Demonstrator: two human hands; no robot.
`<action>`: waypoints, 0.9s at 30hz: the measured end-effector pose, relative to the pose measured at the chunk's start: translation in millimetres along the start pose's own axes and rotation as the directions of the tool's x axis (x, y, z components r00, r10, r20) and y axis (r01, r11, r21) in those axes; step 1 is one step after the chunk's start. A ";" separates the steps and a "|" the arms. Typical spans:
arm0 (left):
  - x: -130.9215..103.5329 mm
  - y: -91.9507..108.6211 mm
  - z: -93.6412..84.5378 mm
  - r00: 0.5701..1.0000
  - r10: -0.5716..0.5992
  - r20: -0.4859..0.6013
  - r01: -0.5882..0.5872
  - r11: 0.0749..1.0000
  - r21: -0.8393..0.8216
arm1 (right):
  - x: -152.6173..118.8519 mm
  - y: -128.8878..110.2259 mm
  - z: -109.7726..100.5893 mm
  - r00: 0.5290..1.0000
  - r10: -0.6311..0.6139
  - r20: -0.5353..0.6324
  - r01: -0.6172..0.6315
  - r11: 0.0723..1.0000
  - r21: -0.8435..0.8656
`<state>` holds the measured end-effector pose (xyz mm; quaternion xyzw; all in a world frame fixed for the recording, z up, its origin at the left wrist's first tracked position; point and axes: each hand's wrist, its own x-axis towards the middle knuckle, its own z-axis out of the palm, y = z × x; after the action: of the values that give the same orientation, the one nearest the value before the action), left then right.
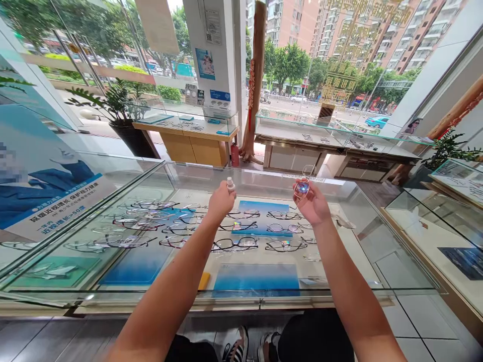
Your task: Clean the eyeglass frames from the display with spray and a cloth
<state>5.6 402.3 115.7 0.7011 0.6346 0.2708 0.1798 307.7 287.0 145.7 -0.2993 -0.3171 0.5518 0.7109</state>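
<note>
Above the glass display counter (264, 176), my left hand (222, 202) is closed around a small white spray bottle (230, 184), whose nozzle end sticks up past the fingers. To its right, my right hand (314, 203) grips a pair of eyeglasses (303, 189) with a thin frame. One lens shows a blue-purple sheen, and the other lens rises above the fingertips. The two hands are apart. Beneath the glass top, several eyeglasses (234, 245) lie in rows, some on blue cards (256, 279).
Another glass case (426, 226) stands at the right. Beyond the counter are low display cabinets (196, 146), a tree-trunk post (254, 85), a red fire extinguisher (234, 155) and a potted plant (130, 136). A poster (49, 186) with a blue picture stands at the left.
</note>
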 end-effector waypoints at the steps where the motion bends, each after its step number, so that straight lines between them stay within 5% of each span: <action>1: 0.1 -0.1 0.3 1.000 -0.010 0.001 0.010 1.000 0.029 | 0.3 -4.7 -4.9 1.000 0.000 -0.003 0.000 1.000 0.000; 13: 8.1 -6.2 6.2 0.999 -0.044 0.014 0.042 0.989 0.143 | -5.2 -52.6 -69.7 0.994 -0.080 -0.081 0.076 0.996 -0.049; 27: 4.6 -0.4 5.6 0.998 -0.066 -0.013 0.067 0.980 0.186 | -12.7 -89.0 -103.1 0.980 -0.149 -0.133 0.154 0.988 0.030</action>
<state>8.9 407.4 111.7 0.6925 0.6808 0.2063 0.1200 438.7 248.0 149.3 -0.2953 -0.2805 0.4815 0.7761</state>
